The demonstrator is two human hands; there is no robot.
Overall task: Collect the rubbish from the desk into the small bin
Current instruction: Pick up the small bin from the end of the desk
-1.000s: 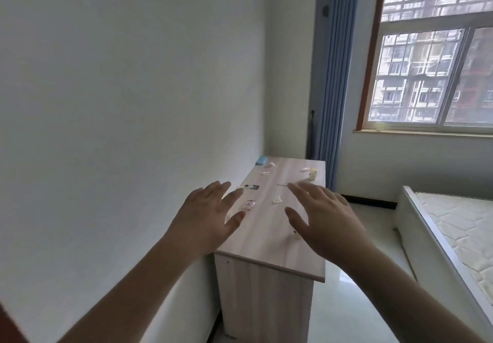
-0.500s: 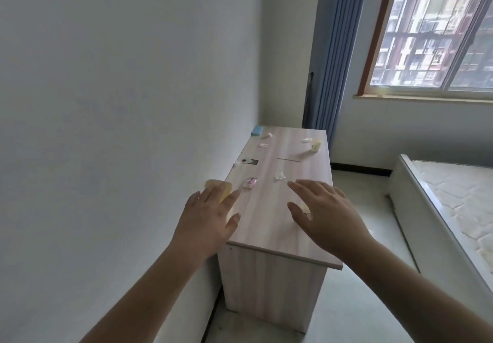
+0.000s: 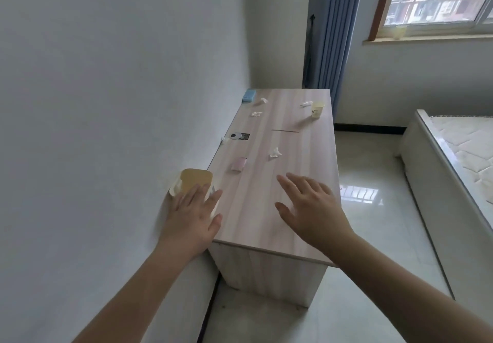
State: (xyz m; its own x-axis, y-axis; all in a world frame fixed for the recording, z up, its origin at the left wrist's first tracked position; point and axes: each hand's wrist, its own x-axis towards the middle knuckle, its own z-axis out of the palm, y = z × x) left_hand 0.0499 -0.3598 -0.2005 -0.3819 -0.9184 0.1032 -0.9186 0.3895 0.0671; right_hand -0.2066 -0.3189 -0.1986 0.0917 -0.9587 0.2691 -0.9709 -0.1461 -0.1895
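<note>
Both hands have dropped lower and closer to the bench since a second ago; the small bin is now in view, earlier hidden. Left hand (image 3: pixel 193 216) flat, fingers straight, lying over the near side of the small bin (image 3: pixel 196 182) at the bench's near-left corner by the wall; whether it touches, can't tell. Right hand (image 3: pixel 310 210) spread open over the near end of the bench (image 3: pixel 301 161), holding nothing. Step, I'd say: reach-in, nothing collected yet. Next: pinch the nearest scrap, carry to the bin. Count: four crumpled tissues, closest one (image 3: pixel 274 153); one pink wrapper (image 3: pixel 238 167); one paper cup (image 3: pixel 317 109); one blue block (image 3: pixel 249 95) at the far-left corner.
</note>
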